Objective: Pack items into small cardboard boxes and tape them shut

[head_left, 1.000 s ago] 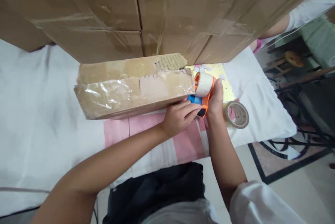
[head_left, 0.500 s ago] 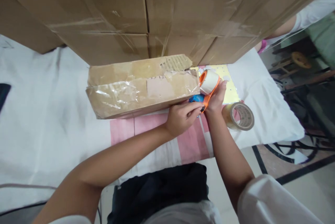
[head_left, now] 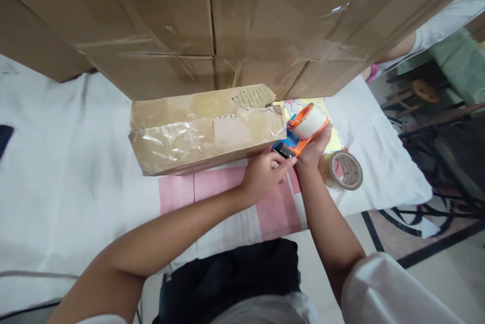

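An orange and blue tape dispenser [head_left: 303,146] carrying a roll of whitish tape [head_left: 312,121] is in my right hand [head_left: 316,149], its fingers wrapped round the frame, partly hidden behind it. My left hand [head_left: 263,175] is closed in a pinch right at the dispenser's black front end; whatever lies between its fingertips is too small to make out. Left of both hands lies a long cardboard box [head_left: 208,137], its top covered with shiny tape and one torn flap showing corrugation. The dispenser's front is close to the box's right end.
A roll of brown packing tape [head_left: 346,170] stands right of my right wrist. Large taped cartons [head_left: 159,15] form a wall behind the box. White cloth [head_left: 76,177] covers the table, with a yellow printed sheet [head_left: 335,137] on it. Another person's arm [head_left: 397,51] shows at far right.
The dispenser has tilted and turned in my right hand, so its blue part and black front end show more. My left fingers have shifted slightly down along its front. The box stays put.
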A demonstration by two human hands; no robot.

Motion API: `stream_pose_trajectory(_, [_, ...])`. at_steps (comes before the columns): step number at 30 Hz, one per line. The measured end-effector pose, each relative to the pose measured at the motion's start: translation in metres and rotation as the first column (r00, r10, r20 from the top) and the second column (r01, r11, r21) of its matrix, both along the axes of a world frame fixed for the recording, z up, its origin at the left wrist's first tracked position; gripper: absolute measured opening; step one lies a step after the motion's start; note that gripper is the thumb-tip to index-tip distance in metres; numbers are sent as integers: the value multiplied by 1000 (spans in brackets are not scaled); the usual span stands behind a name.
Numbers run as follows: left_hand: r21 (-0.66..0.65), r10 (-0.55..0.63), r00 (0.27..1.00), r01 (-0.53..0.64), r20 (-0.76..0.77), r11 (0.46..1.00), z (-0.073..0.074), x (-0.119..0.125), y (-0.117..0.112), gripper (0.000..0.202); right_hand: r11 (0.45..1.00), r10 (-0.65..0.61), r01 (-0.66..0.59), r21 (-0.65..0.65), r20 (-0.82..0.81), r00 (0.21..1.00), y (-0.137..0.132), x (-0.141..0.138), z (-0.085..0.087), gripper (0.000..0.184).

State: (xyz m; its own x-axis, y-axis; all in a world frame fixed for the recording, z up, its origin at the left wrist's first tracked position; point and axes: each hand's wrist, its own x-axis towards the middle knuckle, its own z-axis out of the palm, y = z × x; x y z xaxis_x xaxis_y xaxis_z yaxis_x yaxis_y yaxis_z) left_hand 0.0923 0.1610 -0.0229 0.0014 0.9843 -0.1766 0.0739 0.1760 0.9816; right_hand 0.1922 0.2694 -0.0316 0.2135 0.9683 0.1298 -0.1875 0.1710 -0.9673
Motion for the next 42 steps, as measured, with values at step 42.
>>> stream_pose_trajectory(42, [116, 25, 999, -29, 39, 993, -6, 2, -9, 36, 977, -103, 127, 174, -139, 985, 23, 18, 16, 31])
